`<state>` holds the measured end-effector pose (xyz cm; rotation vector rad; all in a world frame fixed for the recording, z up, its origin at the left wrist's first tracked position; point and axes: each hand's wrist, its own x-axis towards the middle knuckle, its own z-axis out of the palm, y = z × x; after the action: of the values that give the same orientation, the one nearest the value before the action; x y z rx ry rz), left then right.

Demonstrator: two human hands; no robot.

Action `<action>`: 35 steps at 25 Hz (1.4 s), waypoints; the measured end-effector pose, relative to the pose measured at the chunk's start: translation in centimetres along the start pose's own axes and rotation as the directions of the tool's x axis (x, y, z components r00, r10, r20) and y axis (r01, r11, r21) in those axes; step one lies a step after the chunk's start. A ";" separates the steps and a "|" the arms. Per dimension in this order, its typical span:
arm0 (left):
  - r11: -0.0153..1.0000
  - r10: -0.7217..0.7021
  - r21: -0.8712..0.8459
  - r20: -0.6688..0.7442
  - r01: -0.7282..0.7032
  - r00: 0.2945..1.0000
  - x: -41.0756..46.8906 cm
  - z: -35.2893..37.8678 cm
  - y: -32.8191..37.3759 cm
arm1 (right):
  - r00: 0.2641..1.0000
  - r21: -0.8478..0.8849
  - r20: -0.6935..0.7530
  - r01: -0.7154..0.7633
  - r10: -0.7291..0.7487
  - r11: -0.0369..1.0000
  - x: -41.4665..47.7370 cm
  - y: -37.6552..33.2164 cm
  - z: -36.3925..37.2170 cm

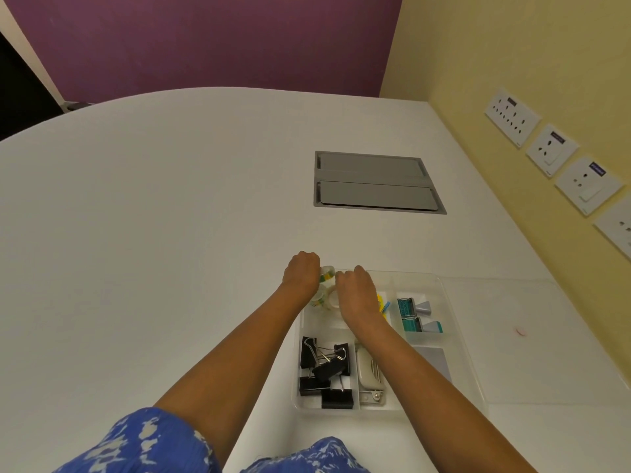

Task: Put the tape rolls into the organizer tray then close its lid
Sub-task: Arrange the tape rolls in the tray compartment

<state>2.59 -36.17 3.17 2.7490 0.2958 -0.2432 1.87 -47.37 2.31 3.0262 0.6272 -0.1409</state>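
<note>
Both hands at frame centre: left hand (pixel 301 273) and right hand (pixel 355 290) each clamp a grip on the tape rolls (pixel 326 286) over the tray (pixel 457 322)'s upper-left compartment. Best lowered flat, released together.

Patterned tape rolls (pixel 326 288) cluster in the open clear organizer tray's (pixel 454 322) far-left compartment.

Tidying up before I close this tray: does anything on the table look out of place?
Only a small pink scrap lying loose on the table, right of the organizer tray. Everything else sits in compartments.
</note>
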 end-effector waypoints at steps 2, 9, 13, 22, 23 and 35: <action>0.999 0.000 0.043 0.020 -0.001 1.000 0.0 0.1 0.0 | 0.995 0.031 -0.077 -0.062 0.064 0.998 0.1 0.3 -0.9; 0.917 0.171 0.343 0.120 -0.203 0.978 -2.0 2.8 0.8 | 0.992 0.042 -0.104 -0.061 0.065 0.997 0.4 1.4 -2.3; 0.862 0.227 0.441 0.105 -0.250 0.968 -1.7 2.9 -0.1 | 0.999 -0.013 -0.017 0.039 -0.039 0.999 -0.2 0.4 -1.4; 0.814 0.284 0.506 0.082 -0.286 0.955 -2.1 4.4 -1.6 | 0.998 -0.057 -0.001 0.059 -0.059 0.997 0.0 0.3 -1.6; 0.810 0.290 0.511 0.079 -0.288 0.954 -2.1 4.5 -1.7 | 0.998 -0.062 0.002 0.064 -0.064 0.996 0.0 0.3 -1.6; 0.842 0.282 0.476 0.012 -0.253 0.959 -1.3 4.4 -2.0 | 0.991 -0.168 0.071 0.127 -0.117 0.978 -0.3 0.0 -0.8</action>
<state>0.29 -36.18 -1.24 3.2400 -0.1659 -0.1774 1.68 -47.47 3.15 2.8074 0.7773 -0.1729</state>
